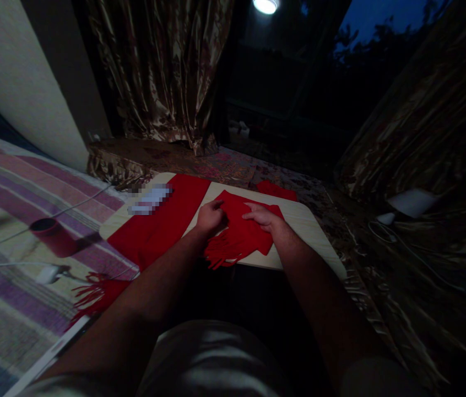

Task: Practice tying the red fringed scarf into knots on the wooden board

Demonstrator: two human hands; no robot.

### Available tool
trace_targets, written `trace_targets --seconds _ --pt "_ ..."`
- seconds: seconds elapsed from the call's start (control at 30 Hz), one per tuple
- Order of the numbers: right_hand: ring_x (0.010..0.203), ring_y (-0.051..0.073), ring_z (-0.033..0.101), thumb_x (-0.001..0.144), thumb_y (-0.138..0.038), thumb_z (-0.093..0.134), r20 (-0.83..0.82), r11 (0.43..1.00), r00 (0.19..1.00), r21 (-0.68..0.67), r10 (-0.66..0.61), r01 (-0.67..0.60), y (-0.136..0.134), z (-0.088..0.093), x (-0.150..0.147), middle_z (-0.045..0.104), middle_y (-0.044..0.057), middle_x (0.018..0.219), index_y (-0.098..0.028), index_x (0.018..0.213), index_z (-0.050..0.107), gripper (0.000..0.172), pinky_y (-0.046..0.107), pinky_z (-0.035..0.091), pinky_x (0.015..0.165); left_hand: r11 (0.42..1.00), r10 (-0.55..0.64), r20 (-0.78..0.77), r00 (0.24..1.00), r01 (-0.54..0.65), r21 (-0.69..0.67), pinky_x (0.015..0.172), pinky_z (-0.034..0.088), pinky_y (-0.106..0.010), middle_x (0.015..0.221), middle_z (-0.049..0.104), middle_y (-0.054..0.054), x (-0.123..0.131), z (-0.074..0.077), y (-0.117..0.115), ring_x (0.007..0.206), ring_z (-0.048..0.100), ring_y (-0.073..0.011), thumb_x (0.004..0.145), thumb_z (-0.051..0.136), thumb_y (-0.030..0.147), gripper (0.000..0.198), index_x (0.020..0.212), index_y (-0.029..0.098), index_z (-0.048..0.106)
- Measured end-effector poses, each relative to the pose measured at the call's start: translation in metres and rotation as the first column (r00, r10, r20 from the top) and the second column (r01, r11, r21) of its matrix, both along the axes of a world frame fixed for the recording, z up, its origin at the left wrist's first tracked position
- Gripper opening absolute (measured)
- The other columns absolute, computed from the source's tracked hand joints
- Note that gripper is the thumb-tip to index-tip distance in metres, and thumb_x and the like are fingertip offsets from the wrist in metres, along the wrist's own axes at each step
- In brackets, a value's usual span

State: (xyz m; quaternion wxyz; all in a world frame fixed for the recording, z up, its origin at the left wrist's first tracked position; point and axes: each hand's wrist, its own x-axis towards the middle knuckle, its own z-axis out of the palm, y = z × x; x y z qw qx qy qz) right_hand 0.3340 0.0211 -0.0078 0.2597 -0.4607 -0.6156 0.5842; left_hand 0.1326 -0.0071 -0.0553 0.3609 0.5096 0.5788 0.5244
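A red fringed cloth (pixel 239 234) lies folded on a light wooden board (pixel 303 220) in front of me. My left hand (pixel 210 218) rests on the cloth's left part with its fingers curled down onto the fabric. My right hand (pixel 263 216) lies flat on the cloth's upper right part, fingers stretched toward the left hand. The fringe hangs over the board's near edge. A second, longer red cloth (pixel 162 226) stretches across the board's left side, and its fringed end (pixel 96 295) trails onto the striped bedding.
A blurred-out white item (pixel 150 200) lies on the long red cloth. A dark cup (pixel 53 236), white cables and a small white device (pixel 47 274) sit on the striped bedding (pixel 5 220) at left. Another red piece (pixel 276 190) lies behind the board. Brown curtains (pixel 162 71) hang beyond.
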Motion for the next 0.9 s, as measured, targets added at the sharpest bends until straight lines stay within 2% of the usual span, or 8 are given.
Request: trace_targets --seconds 0.1,0.23,0.43,0.53,0.63,0.77,0.83,0.9 --pt "0.079 0.020 0.073 0.071 -0.014 0.075 0.140 1.000 0.990 -0.015 -0.001 0.003 0.002 0.000 0.004 0.078 0.004 0.094 -0.019 0.106 0.068 0.036 0.034 0.060 0.077 0.997 0.076 -0.218 0.973 -0.077 0.004 0.101 0.052 -0.034 0.120 0.075 -0.016 -0.003 0.005 -0.002 0.113 0.071 -0.0266 0.079 0.059 0.019 0.049 0.125 0.012 0.074" --pt "0.072 0.017 0.070 0.072 -0.013 0.077 0.334 0.995 0.940 0.093 -0.063 0.033 -0.001 0.001 0.014 0.076 0.002 0.086 -0.018 0.091 0.067 0.023 0.028 0.057 0.069 0.995 0.076 -0.416 0.906 -0.093 -0.022 0.102 0.050 -0.031 0.122 0.075 -0.014 -0.004 0.011 -0.006 0.117 0.070 -0.0261 0.083 0.055 0.020 0.046 0.124 0.014 0.076" --pt "0.090 0.016 0.070 0.072 -0.013 0.081 0.440 0.963 0.877 0.257 -0.195 0.085 -0.018 0.002 0.041 0.075 0.005 0.102 -0.016 0.108 0.068 0.038 0.026 0.056 0.081 0.994 0.079 -0.525 0.848 -0.110 -0.028 0.098 0.051 -0.027 0.118 0.077 -0.012 -0.002 0.016 -0.009 0.113 0.071 -0.0236 0.088 0.050 0.023 0.043 0.119 0.018 0.078" --pt "0.105 0.020 0.069 0.073 -0.017 0.083 0.529 0.942 0.832 0.334 -0.170 -0.020 -0.031 0.004 0.054 0.072 0.010 0.122 -0.016 0.121 0.067 0.051 0.032 0.053 0.094 0.990 0.090 -0.566 0.820 -0.138 -0.042 0.093 0.053 -0.029 0.115 0.078 -0.012 -0.001 0.017 -0.010 0.109 0.072 -0.0249 0.089 0.049 0.026 0.041 0.117 0.021 0.079" --pt "0.118 0.026 0.065 0.072 -0.022 0.084 0.633 0.890 0.750 0.435 -0.191 -0.140 -0.043 0.007 0.061 0.066 0.014 0.134 -0.015 0.130 0.066 0.061 0.038 0.048 0.105 0.986 0.098 -0.630 0.770 -0.160 -0.043 0.089 0.053 -0.033 0.109 0.078 -0.014 0.001 0.018 -0.012 0.103 0.073 -0.0278 0.090 0.048 0.030 0.039 0.110 0.022 0.081" --pt "0.117 0.030 0.065 0.071 -0.026 0.085 0.653 0.861 0.736 0.465 -0.176 -0.206 -0.054 0.009 0.062 0.067 0.015 0.132 -0.017 0.126 0.070 0.058 0.040 0.048 0.105 0.979 0.125 -0.680 0.723 -0.201 -0.034 0.089 0.054 -0.041 0.109 0.074 -0.020 0.001 0.016 -0.013 0.101 0.071 -0.0336 0.093 0.046 0.038 0.042 0.101 0.015 0.081" --pt "0.110 0.028 0.067 0.072 -0.026 0.084 0.603 0.866 0.776 0.473 -0.183 -0.163 -0.055 0.008 0.063 0.071 0.012 0.127 -0.019 0.121 0.072 0.051 0.038 0.050 0.101 0.984 0.164 -0.673 0.721 -0.166 0.062 0.097 0.052 -0.044 0.116 0.070 -0.020 0.000 0.014 -0.013 0.110 0.067 -0.0354 0.093 0.046 0.041 0.044 0.102 0.015 0.081" --pt "0.103 0.024 0.068 0.076 -0.024 0.080 0.537 0.850 0.796 0.525 -0.280 -0.055 -0.054 0.008 0.066 0.074 0.009 0.119 -0.020 0.114 0.074 0.039 0.035 0.051 0.095 0.978 0.148 -0.665 0.732 -0.006 0.211 0.110 0.046 -0.045 0.129 0.067 -0.016 0.000 0.011 -0.012 0.125 0.060 -0.0340 0.093 0.048 0.040 0.042 0.110 0.018 0.079"
